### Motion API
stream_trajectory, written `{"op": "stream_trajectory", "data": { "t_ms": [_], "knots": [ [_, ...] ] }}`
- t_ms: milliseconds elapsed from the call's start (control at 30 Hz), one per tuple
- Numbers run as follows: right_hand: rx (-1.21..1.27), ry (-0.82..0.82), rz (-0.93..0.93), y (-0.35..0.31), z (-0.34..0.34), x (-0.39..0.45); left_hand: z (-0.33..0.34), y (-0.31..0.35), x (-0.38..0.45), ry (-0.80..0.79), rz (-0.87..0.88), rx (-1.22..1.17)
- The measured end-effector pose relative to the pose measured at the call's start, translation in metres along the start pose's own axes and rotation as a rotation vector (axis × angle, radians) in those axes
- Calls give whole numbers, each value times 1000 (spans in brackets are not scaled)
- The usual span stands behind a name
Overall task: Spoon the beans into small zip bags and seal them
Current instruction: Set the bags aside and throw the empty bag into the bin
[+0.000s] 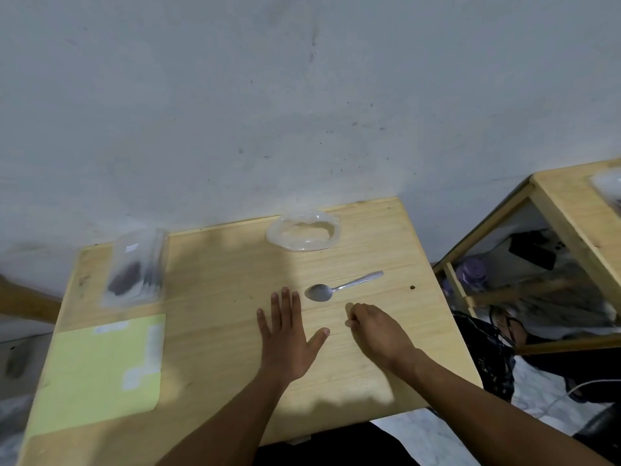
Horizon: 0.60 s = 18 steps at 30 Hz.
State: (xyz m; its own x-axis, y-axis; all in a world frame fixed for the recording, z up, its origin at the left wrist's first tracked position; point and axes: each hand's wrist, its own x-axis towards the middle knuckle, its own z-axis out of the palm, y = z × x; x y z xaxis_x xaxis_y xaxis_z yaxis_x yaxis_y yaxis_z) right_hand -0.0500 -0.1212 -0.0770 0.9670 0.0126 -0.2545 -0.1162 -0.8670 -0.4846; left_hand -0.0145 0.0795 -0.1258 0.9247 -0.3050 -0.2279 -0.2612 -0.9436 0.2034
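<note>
A metal spoon (339, 286) lies on the wooden table (218, 280), its bowl toward me and nothing in it. Behind it, near the wall, sits an open clear plastic bag (304, 234) with its mouth rolled wide. At the table's far left lies a stack of small zip bags (136, 269); the top one holds dark beans. My left hand (287, 334) lies flat on the table with fingers spread, just left of the spoon's bowl. My right hand (376, 327) rests below the spoon with its fingers curled under, holding nothing that I can see.
A pale green sheet (97, 368) covers the table's near left part. One dark bean (412, 287) lies near the right edge. A second wooden table (568, 203) stands to the right, with bags, cables and a purple bottle (472, 272) on the floor beneath it.
</note>
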Motion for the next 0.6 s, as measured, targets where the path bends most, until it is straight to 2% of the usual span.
{"op": "stream_trajectory", "data": {
  "t_ms": [67, 133, 233, 333, 467, 600],
  "knots": [
    [33, -22, -6, 1, 0, -2, 0, 0, 0, 8, 0, -8],
    [253, 9, 74, -1, -4, -3, 0, 1, 0, 25, 0, -14],
    [488, 191, 317, 5, -15, 3, 3, 0, 1, 19, -7, -12],
    [662, 271, 562, 27, -31, 17, 3, 0, 1, 1, -12, -1],
    [652, 397, 669, 59, -52, 25, 1, 1, 2, 2, -1, 4],
    [567, 387, 688, 76, -54, 21, 1, -1, 1, -11, 4, -3]
  ]
}}
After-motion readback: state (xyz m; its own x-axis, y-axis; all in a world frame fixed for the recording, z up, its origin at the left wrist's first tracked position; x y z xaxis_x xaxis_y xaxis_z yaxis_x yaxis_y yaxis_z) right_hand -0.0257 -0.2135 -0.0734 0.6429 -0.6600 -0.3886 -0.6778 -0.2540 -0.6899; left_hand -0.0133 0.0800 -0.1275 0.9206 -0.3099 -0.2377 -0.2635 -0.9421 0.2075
